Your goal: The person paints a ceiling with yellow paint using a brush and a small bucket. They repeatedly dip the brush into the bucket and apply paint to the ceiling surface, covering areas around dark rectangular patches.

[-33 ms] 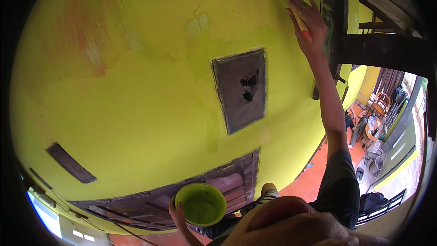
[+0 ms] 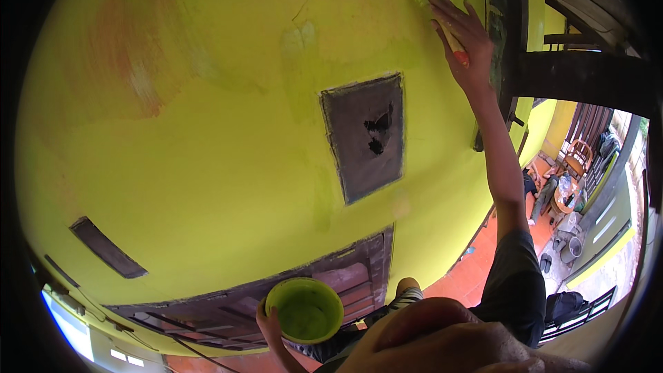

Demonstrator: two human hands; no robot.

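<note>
We see a bright yellow-green wall with a faint orange smear, a dark grey rectangular patch, a green bowl of green paint, and a paintbrush with a seemingly orange handle.

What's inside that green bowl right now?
The green bowl, held by the left hand, shows green paint coating its inside. How deep the paint is cannot be seen.

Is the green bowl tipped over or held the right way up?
Upright: the left hand holds the green bowl with its open top facing up.
</note>
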